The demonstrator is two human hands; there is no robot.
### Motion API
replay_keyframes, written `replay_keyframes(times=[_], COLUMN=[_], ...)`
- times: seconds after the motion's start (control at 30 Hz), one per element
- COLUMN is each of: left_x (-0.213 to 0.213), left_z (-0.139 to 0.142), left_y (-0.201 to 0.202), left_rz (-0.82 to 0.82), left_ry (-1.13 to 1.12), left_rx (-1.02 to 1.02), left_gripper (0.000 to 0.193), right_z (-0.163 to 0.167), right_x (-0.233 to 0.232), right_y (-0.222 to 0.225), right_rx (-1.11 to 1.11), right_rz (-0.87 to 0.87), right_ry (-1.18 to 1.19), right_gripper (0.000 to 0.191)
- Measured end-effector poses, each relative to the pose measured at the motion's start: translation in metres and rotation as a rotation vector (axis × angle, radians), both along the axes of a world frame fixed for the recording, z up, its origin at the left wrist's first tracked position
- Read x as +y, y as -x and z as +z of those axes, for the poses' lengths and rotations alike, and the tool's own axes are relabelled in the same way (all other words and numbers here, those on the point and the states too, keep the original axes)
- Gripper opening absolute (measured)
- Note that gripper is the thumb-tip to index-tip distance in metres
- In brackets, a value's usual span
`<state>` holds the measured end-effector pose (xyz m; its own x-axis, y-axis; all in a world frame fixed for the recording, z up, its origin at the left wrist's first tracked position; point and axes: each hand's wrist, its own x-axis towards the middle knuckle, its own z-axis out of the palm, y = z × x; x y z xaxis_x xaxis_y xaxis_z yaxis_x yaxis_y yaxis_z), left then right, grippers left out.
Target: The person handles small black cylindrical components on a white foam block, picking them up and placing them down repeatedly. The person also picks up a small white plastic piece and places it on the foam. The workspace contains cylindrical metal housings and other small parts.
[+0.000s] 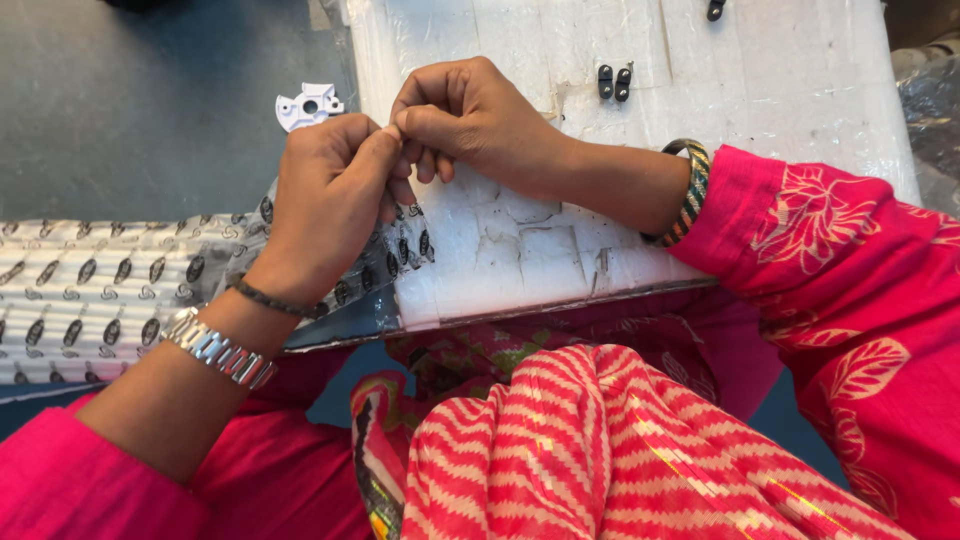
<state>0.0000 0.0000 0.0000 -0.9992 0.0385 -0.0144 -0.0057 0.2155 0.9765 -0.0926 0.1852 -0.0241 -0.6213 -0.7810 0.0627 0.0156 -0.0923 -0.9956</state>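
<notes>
My left hand [330,195] and my right hand [465,115] meet fingertip to fingertip above the left edge of a white foam board [760,90]. Both pinch something very small between thumb and fingers; the fingers hide it, so I cannot tell what it is. A clear plastic sheet printed with dark oval patterns [90,290] lies under my left hand and reaches onto the board. A white plastic part with holes [308,105] rests just beyond my left knuckles.
Two small black clips [614,82] lie side by side on the foam board beyond my right hand, and another black piece [715,10] sits at its far edge. Grey floor [140,110] lies to the left. Pink striped cloth [600,450] covers my lap.
</notes>
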Motion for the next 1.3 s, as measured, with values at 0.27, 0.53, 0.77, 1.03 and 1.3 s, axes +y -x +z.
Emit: replay_keyframes(times=[0.27, 0.53, 0.77, 1.03, 1.3], left_x=[-0.002, -0.002, 0.002, 0.022, -0.014], left_z=[0.001, -0.001, -0.004, -0.022, 0.035], left_y=[-0.009, -0.010, -0.021, -0.005, -0.021], left_rz=[-0.010, -0.041, -0.048, -0.064, -0.309], left_ry=[-0.061, -0.161, -0.138, -0.236, -0.162], left_rx=[0.022, 0.021, 0.014, -0.111, -0.389], left_gripper=[0.031, 0.031, 0.030, 0.027, 0.030], right_z=[0.002, 0.002, -0.006, -0.024, 0.034], right_x=[0.000, 0.003, 0.006, 0.032, 0.017], right_y=[-0.010, -0.017, -0.024, -0.010, -0.017], right_rx=[-0.105, -0.146, -0.067, -0.076, -0.106], right_rz=[0.015, 0.004, 0.006, -0.051, 0.205], right_ry=[0.030, 0.087, 0.065, 0.016, -0.051], right_gripper=[0.016, 0.016, 0.015, 0.017, 0.020])
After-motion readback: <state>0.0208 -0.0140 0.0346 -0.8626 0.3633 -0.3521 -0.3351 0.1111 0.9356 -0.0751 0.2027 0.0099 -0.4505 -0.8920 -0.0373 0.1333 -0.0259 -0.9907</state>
